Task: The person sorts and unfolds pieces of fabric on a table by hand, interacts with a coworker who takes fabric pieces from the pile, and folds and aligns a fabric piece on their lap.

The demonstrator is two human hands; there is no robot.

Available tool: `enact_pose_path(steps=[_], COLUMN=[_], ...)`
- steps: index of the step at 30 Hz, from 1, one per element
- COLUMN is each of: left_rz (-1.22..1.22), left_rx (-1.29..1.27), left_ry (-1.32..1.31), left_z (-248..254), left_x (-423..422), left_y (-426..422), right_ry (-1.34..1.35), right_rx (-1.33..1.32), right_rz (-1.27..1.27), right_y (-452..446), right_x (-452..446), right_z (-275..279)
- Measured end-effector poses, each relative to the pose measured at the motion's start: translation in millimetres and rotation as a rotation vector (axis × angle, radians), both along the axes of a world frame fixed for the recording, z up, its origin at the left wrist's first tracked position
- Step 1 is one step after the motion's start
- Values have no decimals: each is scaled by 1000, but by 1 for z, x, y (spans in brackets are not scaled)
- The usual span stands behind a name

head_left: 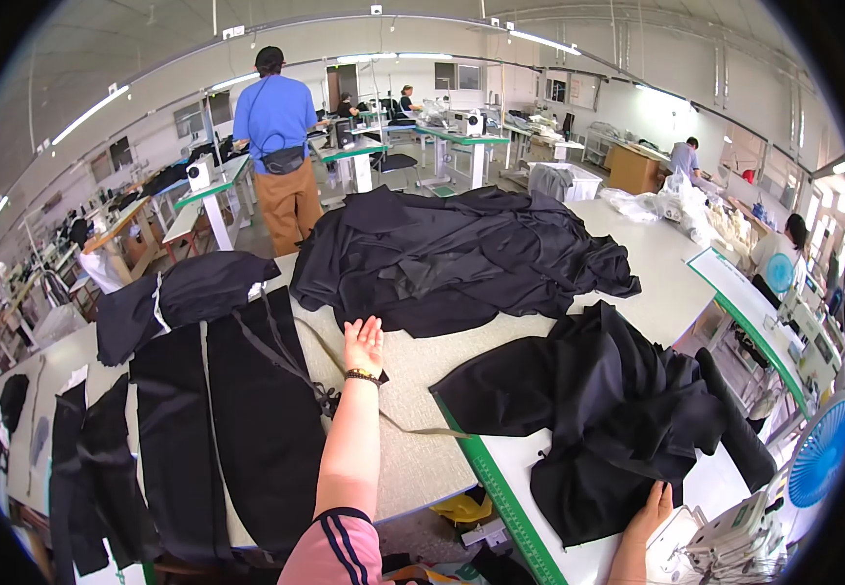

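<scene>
My left hand (364, 345) reaches forward over the pale table (422, 375), palm up with its fingers apart, at the near edge of a large heap of black cloth (461, 244). Nothing lies in it. At the lower right my right hand (654, 507) touches the lower edge of a crumpled black cloth piece (598, 390); its fingertips are partly hidden, so a grip cannot be made out. Flat black panels (262, 429) lie left of my left arm, with a thin grey strap (325, 341) beside them.
A sewing machine (734, 536) and a blue fan (820, 450) stand at the lower right. A rolled black bundle (189, 297) lies at the left. A person in a blue top (274, 117) stands beyond the table. Other people sit at machines farther off.
</scene>
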State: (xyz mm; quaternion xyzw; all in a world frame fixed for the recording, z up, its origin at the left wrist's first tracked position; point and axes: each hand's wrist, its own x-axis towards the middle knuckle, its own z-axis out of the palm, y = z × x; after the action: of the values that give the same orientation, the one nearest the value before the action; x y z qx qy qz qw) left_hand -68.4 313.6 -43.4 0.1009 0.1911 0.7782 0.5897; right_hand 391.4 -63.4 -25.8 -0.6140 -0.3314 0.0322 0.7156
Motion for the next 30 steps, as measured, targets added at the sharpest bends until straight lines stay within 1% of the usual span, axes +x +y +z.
enact_pose_path(steps=[2,5,8,11,14,17,23,30], left_rz=[6,33,49,52,49,52,61,60], left_rx=[-10,-37,-43,-40,-43,-61,-73,-80], left_ry=[-11,-23,-32,-27,-25,-26,-24,-21], left_z=[0,3,6,6,6,6,9,10], left_x=[0,1,2,2,3,2,3,4], left_y=[0,0,-2,-3,-2,-1,-2,-2], right_ry=[2,14,38,51,36,38,66,39], right_rx=[17,14,-53,-51,-13,4,17,17], right_rz=[10,-40,27,8,-75,-2,-16,-18], right_y=[0,1,-6,-4,0,-1,-1,-1], right_x=[1,-1,7,8,0,5,3,4], right_z=[-1,-2,-6,-8,-3,-6,-5,-7])
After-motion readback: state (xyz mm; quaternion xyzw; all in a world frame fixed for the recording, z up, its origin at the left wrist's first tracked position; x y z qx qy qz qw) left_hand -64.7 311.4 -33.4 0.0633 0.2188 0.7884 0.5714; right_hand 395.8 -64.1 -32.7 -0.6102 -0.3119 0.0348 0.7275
